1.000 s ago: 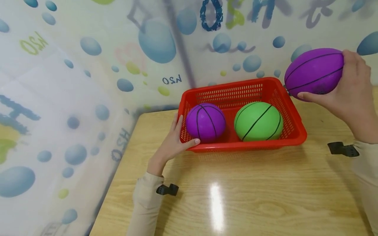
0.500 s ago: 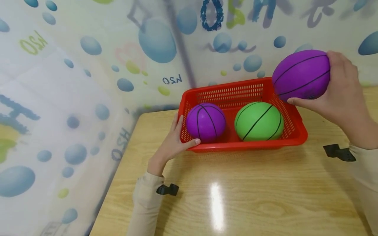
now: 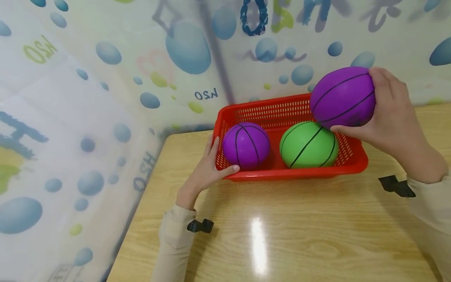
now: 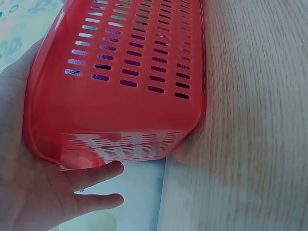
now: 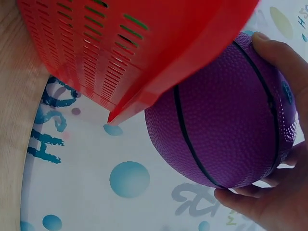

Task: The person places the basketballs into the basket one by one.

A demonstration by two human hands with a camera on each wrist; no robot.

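Observation:
A red plastic basket (image 3: 289, 174) with slotted walls stands on the table. My left hand (image 3: 204, 174) grips its near left corner, thumb over the front rim and fingers along the end wall; the left wrist view shows two fingers (image 4: 101, 175) reaching past that corner. Inside lie a purple ball (image 3: 246, 145) at the left and a green ball (image 3: 308, 145) with black lines at the right. My right hand (image 3: 392, 113) holds another purple ball (image 3: 343, 97), black-lined and pebbled, above the basket's right end. It overlaps the far right rim and the green ball's top in the head view.
The light wooden table (image 3: 282, 227) ends at the left beside a printed wall covering (image 3: 105, 78) with blue drops and lettering. The same covering rises right behind the basket. Small black devices (image 3: 200, 226) sit at both wrists.
My right hand has carried the purple ball leftward and slightly down, from beside the basket's right end to over it. The left hand, basket and the two balls inside stay put.

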